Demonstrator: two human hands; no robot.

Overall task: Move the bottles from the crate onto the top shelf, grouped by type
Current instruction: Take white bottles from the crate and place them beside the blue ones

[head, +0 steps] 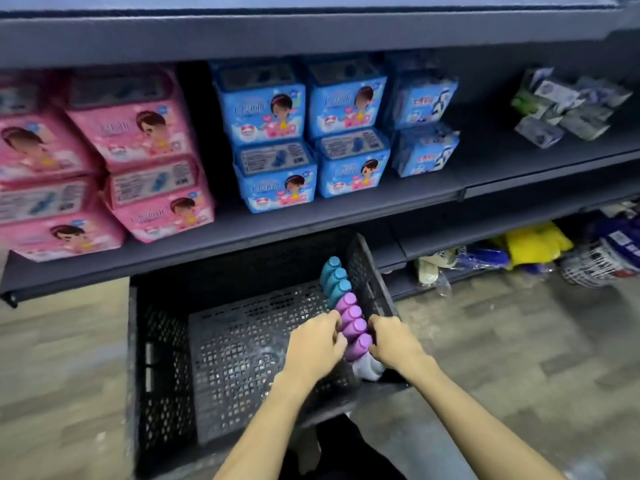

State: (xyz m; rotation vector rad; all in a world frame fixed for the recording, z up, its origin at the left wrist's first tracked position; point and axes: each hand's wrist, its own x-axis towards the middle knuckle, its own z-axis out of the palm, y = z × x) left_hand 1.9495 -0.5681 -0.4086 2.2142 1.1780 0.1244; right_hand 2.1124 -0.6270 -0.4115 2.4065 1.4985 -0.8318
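Observation:
A black perforated crate (166,368) stands on the floor below the shelves. Along its right wall runs a row of bottles: three with teal caps (334,278) at the far end, then several with purple caps (351,322) nearer me. My left hand (315,344) grips the purple-capped bottles from the left, fingers curled against them. My right hand (389,339) grips the same bottles from the right. The bottles' bodies are mostly hidden by my hands. The top shelf (311,32) runs dark across the top of the view; its surface is out of sight.
The middle shelf (242,233) holds stacked pink packs (138,140) at left, blue packs (311,140) in the middle and small sachets (568,109) at right. Yellow and blue goods (533,244) and a white wire basket (595,265) lie on the lowest level at right.

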